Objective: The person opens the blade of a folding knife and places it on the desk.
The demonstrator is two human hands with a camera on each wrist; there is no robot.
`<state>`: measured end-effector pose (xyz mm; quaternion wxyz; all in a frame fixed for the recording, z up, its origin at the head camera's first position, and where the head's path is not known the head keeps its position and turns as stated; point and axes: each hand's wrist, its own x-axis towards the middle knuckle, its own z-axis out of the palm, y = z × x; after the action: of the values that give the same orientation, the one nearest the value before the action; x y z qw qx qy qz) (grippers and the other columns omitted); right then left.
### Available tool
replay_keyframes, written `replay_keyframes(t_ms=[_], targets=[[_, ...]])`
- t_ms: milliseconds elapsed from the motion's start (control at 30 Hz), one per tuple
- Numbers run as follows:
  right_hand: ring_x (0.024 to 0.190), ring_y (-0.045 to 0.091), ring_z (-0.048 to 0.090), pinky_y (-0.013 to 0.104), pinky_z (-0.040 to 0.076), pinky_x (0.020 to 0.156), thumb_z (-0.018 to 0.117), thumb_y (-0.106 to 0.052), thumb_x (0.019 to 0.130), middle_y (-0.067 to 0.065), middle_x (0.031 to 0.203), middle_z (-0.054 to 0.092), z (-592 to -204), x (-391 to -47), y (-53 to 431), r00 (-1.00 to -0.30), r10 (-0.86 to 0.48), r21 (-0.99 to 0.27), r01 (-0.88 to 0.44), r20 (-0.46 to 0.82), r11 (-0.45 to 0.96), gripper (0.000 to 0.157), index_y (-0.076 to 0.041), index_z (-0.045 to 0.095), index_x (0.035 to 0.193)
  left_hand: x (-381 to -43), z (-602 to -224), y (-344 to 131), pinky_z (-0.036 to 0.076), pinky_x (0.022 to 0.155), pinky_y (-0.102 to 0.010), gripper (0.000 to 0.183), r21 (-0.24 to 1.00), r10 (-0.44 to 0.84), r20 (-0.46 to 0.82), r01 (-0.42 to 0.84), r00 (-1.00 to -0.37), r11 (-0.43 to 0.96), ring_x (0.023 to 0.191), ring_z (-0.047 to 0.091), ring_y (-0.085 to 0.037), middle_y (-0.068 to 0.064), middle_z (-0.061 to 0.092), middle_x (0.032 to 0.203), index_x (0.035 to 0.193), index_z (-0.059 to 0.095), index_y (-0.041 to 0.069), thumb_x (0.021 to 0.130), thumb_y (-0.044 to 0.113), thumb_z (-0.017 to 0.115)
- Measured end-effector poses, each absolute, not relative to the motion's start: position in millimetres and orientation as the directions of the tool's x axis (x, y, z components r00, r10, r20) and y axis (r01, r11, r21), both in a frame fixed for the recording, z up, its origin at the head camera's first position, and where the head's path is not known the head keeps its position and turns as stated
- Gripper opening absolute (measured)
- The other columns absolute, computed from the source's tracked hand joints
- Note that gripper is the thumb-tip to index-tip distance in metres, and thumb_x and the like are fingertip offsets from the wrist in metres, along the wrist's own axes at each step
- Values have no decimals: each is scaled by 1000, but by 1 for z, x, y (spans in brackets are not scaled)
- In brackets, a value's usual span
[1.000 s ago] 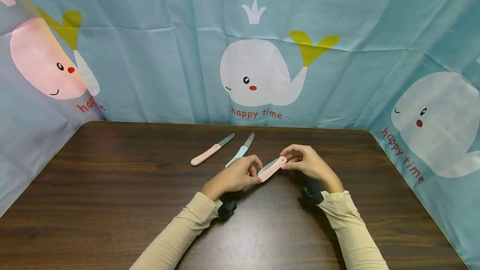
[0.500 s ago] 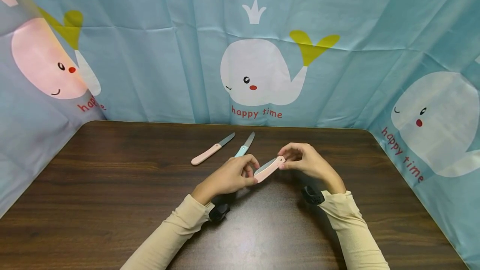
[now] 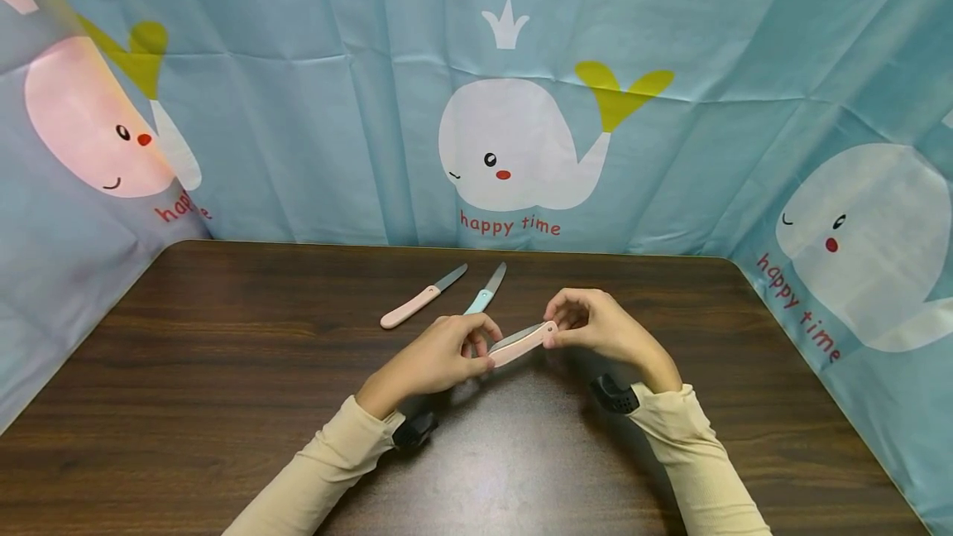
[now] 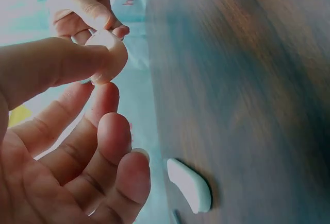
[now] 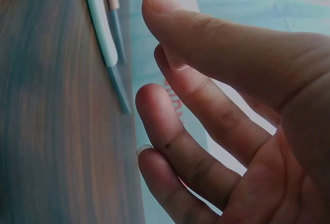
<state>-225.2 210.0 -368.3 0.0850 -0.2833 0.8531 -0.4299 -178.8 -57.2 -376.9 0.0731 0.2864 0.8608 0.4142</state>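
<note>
A pink folding knife [image 3: 524,344] is held between both hands above the table, its blade lying mostly folded along the handle. My left hand [image 3: 439,356] pinches the handle's free end between thumb and fingers. At the pivot end, my right hand [image 3: 606,329] pinches it in the same way. In the left wrist view the knife's rounded handle end [image 4: 117,59] shows past the thumb. Behind the left hand lies a light blue folding knife [image 3: 484,296] with its blade out; the hand hides part of its handle in the head view.
A second pink folding knife [image 3: 411,307], blade out, lies left of the blue one on the dark wooden table [image 3: 223,370]. A light blue whale-print curtain [image 3: 298,147] hangs behind the table and along its sides.
Both hands have shifted left with the pink knife, the left hand farther. The knife has turned to a flatter slant. The two knives on the table have stayed put.
</note>
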Motion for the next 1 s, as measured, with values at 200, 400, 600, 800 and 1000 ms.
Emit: replay_keyframes(t_ms=[200, 400, 600, 800, 1000], targets=[[73, 5, 62, 22, 51, 69, 85, -10, 76, 4, 83, 70, -364, -219, 202, -823, -563, -763, -414, 80, 497, 25, -6, 70, 96, -174, -375, -65, 43, 58, -19, 22, 748, 533, 117, 428, -838, 508, 63, 52, -4, 4, 64, 77, 108, 68, 7, 86, 5, 72], [75, 6, 63, 23, 49, 69, 80, -17, 84, 1, 85, 73, -360, -214, 196, -815, -576, -740, -426, 65, 521, 18, -11, 74, 100, -170, -371, -74, 45, 61, -20, 22, 753, 514, 131, 422, -848, 505, 66, 53, -4, 4, 63, 78, 107, 69, 7, 86, 5, 71], [75, 5, 62, 23, 49, 69, 78, -22, 87, -2, 85, 74, -355, -209, 191, -817, -572, -710, -446, 73, 545, 19, -13, 76, 103, -169, -368, -82, 47, 64, -20, 18, 752, 501, 168, 439, -849, 492, 70, 54, -3, 2, 64, 80, 105, 70, 7, 87, 4, 71], [74, 5, 62, 23, 49, 69, 79, -21, 85, -4, 83, 74, -349, -204, 184, -841, -524, -700, -453, 132, 551, 15, -15, 77, 98, -168, -365, -88, 48, 66, -20, 15, 737, 483, 238, 481, -843, 475, 75, 55, -4, 0, 63, 82, 103, 70, 7, 89, 4, 70], [76, 6, 64, 24, 52, 69, 80, -18, 84, -3, 84, 74, -347, -200, 181, -868, -465, -733, -430, 175, 527, 13, -16, 77, 97, -169, -363, -89, 47, 67, -20, 12, 747, 450, 246, 464, -858, 476, 74, 54, -3, 4, 62, 80, 104, 69, 9, 92, 13, 68]])
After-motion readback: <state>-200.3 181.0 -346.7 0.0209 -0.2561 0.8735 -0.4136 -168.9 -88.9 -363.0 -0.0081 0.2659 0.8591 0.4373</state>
